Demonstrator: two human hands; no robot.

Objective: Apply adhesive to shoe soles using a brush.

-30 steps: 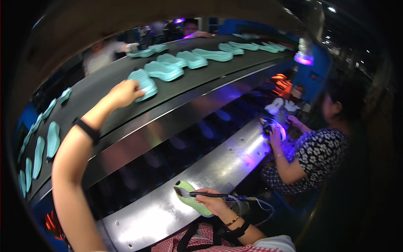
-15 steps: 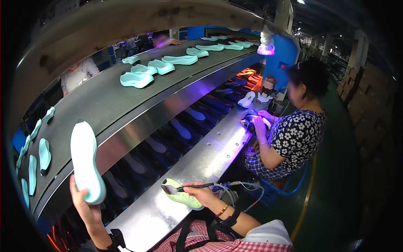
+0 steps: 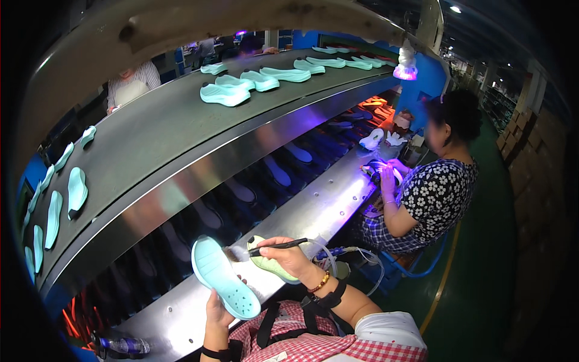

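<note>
A long turquoise shoe sole [image 3: 225,279] hides most fingers of the left hand [image 3: 218,311]; the right hand [image 3: 291,258] covers part of a rounded pale-green sole [image 3: 263,263]. The dark bristles [image 3: 231,254] of a black-handled brush [image 3: 253,251] look blurred.

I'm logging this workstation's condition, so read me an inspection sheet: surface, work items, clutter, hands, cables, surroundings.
Surface: long silver metal bench, shiny, with screw heads.
Work items: turquoise foam-like shoe sole; yellow-green shoe sole lying on the bench; black-handled bristle brush, its contact with the turquoise sole unclear.
Clutter: clear plastic bottle, lower left.
Hands: left hand grips the turquoise sole; right hand holds the brush.
Cables: looped translucent tubing right of the right hand.
Surroundings: dark conveyor belt bearing more turquoise soles; seated co-worker in a black-and-white floral top; white lamp glowing purple.
</note>
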